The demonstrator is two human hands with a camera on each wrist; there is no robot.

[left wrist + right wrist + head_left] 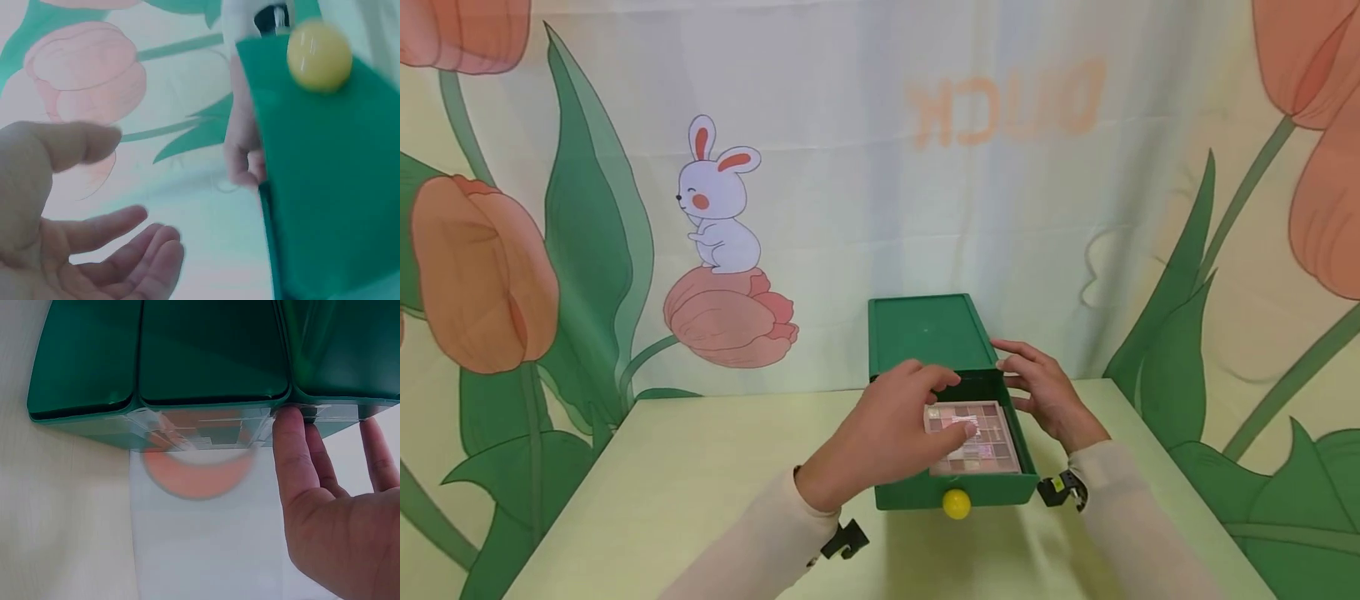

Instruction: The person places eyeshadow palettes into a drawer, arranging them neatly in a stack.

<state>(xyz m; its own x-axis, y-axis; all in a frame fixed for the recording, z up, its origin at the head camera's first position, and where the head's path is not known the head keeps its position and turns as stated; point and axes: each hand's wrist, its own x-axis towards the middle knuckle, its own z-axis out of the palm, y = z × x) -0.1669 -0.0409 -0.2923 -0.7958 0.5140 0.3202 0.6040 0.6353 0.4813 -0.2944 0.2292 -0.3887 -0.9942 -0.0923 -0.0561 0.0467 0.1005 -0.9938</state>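
A green drawer cabinet (925, 333) stands on the table with its top drawer (917, 493) pulled out toward me. In the drawer lies an eyeshadow palette (1000, 446) with a grid of pans under a shiny cover. My left hand (880, 437) hovers over the drawer's left part, overlapping the palette in the head view. The left wrist view has its thumb and fingers (119, 237) spread apart, nothing between them. With extended fingertips my right hand (1048, 396) touches the cabinet's right side. Seen from the right wrist, those fingers (294, 453) rest along a taped seam.
A round yellow knob (957, 504) sticks out from the drawer front. Green sections (212, 350) are stacked in the cabinet, joined by clear tape. The pale table (700, 475) meets a curtain (850, 208) printed with tulips and a rabbit. Both wrists wear black devices.
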